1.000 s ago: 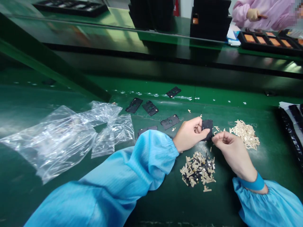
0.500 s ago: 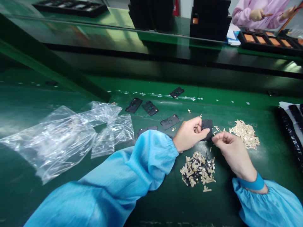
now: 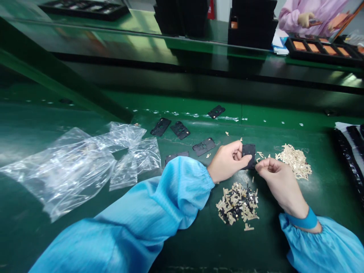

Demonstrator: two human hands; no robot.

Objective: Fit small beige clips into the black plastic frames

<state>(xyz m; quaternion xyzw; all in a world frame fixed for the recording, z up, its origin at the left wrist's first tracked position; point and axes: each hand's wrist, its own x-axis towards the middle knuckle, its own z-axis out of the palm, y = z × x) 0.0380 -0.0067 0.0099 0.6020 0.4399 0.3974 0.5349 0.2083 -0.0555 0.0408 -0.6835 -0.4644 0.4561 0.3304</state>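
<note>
My left hand (image 3: 227, 162) holds a small black plastic plate (image 3: 249, 153) between thumb and fingers. At the plate's lower right edge, the fingertips of my right hand (image 3: 277, 180) are pinched together; whatever they hold is too small to make out. Below my hands lies a mixed pile of beige and black small pieces (image 3: 238, 203). To the right of my right hand is a pile of beige strips (image 3: 295, 161). Similar black plates, among them one beside my left hand (image 3: 204, 146) and one farther back (image 3: 216, 112), rest on the green surface.
Clear plastic bags (image 3: 76, 163) lie on the left. Black trays in plastic (image 3: 352, 151) stand at the right edge. Beyond a raised green ledge, a person in pink sleeves (image 3: 295, 17) handles an item near a tray of orange parts (image 3: 321, 47).
The farthest black plate has shifted slightly to the right along with the marks on the back strip. My hands have barely moved. The person's hands opposite have changed position.
</note>
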